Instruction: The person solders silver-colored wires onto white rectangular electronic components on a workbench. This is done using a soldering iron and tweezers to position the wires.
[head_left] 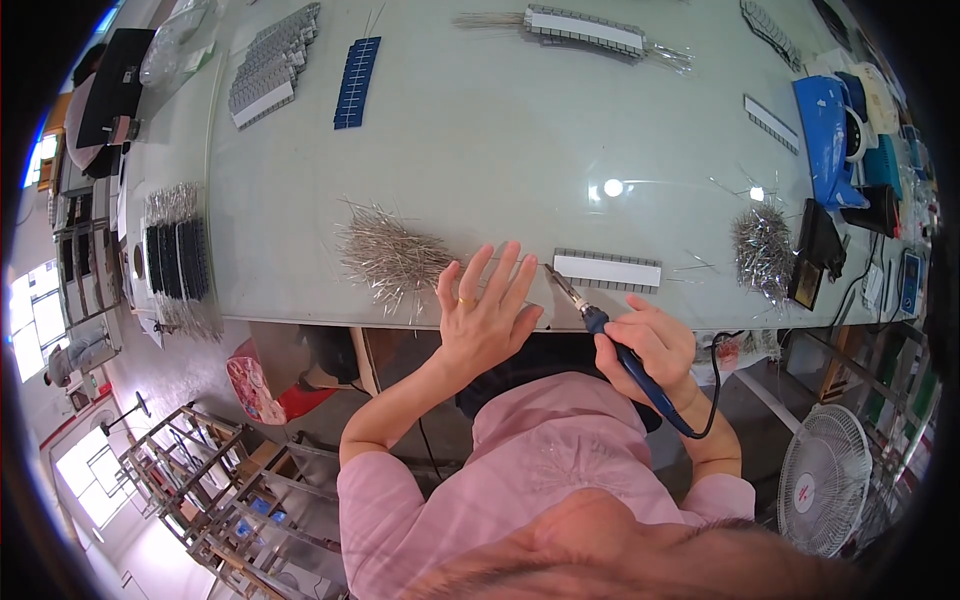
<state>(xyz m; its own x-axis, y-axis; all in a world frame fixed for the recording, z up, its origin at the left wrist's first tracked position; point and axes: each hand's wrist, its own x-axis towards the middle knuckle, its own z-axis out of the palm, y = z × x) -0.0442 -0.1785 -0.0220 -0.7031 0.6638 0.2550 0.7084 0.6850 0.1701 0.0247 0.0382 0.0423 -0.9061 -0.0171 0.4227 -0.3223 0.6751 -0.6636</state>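
My right hand is closed round the blue handle of a soldering iron, whose metal tip points up and left. That tip is at the left end of a white strip with a dark gridded edge lying on the table. Beside it my left hand, with a ring on one finger, is stretched out flat with the fingers spread. Its fingertips touch or hover just above the tabletop; I cannot tell which. A thin wire shows by the fingertips and runs toward the iron's tip. A loose pile of thin silvery wires lies just left of this hand.
Another wire heap lies at the right, near a blue bag. Gridded strips, a blue panel and a stack of grey pieces lie farther back. Dark wired bundles stand at left. A fan is at lower right.
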